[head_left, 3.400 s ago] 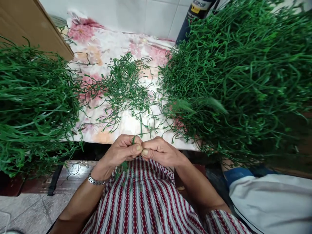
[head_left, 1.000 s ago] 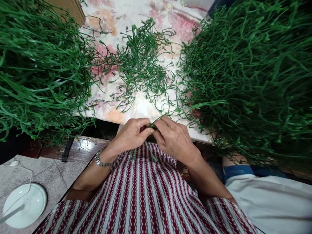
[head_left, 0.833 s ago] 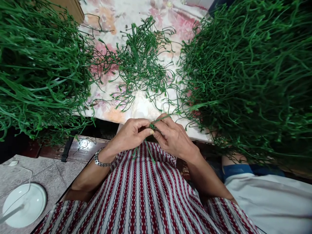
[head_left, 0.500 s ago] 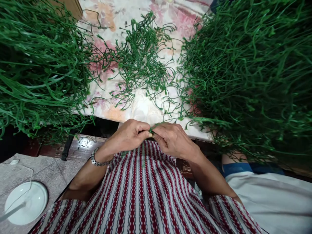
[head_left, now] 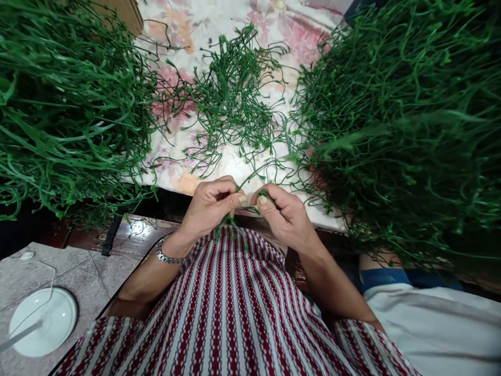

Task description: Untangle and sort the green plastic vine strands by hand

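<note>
My left hand (head_left: 211, 206), with a metal watch band at the wrist, pinches a thin green plastic stem (head_left: 253, 173) between thumb and forefinger. One end of it sticks up to the right, and blurred green strands hang below the fingers over the striped garment. Close by on the right, my right hand (head_left: 287, 215) has thumb and curled forefinger closed on a small green stem end (head_left: 263, 193). A gap separates the two hands. Just beyond them, a loose heap of green stems (head_left: 235, 89) with forked tips lies on the flowered tablecloth (head_left: 227, 169).
Large piles of green plastic stems rise at the left (head_left: 70, 104) and right (head_left: 399, 120). A cardboard box (head_left: 127, 15) stands at the back left. Low on the left is a round white base (head_left: 43, 321) with a pole. A person's leg in white cloth (head_left: 426, 324) is at the right.
My hands have moved apart from touching, and the right one has turned so its thumb shows. A green stem now points up from between them. The view has shifted slightly.
</note>
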{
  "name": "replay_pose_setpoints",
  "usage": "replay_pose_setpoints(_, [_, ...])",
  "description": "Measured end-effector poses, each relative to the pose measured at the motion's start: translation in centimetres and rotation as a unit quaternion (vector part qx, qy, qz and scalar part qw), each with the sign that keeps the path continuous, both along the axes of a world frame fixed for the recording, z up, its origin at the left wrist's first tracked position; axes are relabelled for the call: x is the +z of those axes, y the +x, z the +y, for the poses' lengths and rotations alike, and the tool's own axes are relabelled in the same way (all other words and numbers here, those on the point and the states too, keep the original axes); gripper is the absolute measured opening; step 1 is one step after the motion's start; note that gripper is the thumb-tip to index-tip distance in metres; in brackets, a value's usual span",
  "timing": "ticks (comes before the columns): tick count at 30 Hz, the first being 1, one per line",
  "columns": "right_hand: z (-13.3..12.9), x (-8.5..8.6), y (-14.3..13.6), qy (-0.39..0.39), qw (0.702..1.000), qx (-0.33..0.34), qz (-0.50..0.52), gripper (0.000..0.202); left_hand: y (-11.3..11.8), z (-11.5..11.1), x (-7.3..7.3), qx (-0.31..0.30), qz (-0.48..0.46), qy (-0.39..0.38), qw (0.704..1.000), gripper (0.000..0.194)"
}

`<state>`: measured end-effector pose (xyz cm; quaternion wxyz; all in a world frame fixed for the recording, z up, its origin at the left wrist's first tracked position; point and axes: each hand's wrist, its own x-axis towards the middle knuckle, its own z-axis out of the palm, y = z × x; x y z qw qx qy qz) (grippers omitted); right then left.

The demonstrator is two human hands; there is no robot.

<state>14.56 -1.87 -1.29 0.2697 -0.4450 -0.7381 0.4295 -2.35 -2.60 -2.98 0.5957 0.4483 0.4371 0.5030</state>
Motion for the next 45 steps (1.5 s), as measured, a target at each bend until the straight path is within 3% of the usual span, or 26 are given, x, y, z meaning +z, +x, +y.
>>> replay_pose_setpoints(9, [-0.8, -0.2, -2.2, 0.019, 0.994, -0.053, -0.098, 0.036, 0.4, -0.4, -0.5, 0.064, 0.008, -0.033, 0.997, 0.026])
replay_pose_setpoints(14, [-0.9, -0.5, -2.4, 0.042, 0.994, -0.033, -0.098, 0.029, 0.6, -0.4, -0.9, 0.074, 0.0, -0.027, 0.997, 0.022])
replay_pose_setpoints(19, [-0.7, -0.8, -1.8, 0.047, 0.998, 0.028, -0.04, 0.024, 1.1, -0.5, -0.7, 0.131, -0.064, -0.029, 0.989, 0.016])
replay_pose_setpoints(26, [-0.3, -1.1, -1.7, -0.018, 0.982, 0.102, 0.156, 0.02, 1.7, -1.0, 0.9, 0.136, -0.21, -0.098, 0.963, 0.016])
replay_pose_setpoints(32, [-0.8, -1.0, -1.8, 0.068, 0.975, 0.101, 0.185, 0.018, 1.6, -0.2, 1.5, 0.106, -0.241, -0.11, 0.958, 0.018])
replay_pose_setpoints(35, [-1.4, -0.6, -1.3, 0.149, 0.962, 0.132, 0.189, 0.018, 0.9, 0.8, 1.7, 0.132, -0.261, -0.081, 0.953, 0.02])
replay_pose_setpoints(36, [-1.5, -0.3, -0.9, 0.173, 0.959, 0.122, 0.186, 0.016, 0.8, 1.0, 1.7, 0.144, -0.251, -0.058, 0.955, 0.021])
replay_pose_setpoints(40, [-0.7, 0.7, 0.5, 0.222, 0.97, 0.008, 0.103, 0.006, 1.4, 1.3, 1.2, 0.084, -0.172, -0.05, 0.98, 0.021])
replay_pose_setpoints(45, [-0.5, 0.4, -0.4, 0.112, 0.991, -0.008, 0.068, 0.008, 2.6, 1.4, 0.7, 0.162, -0.154, -0.03, 0.974, 0.021])
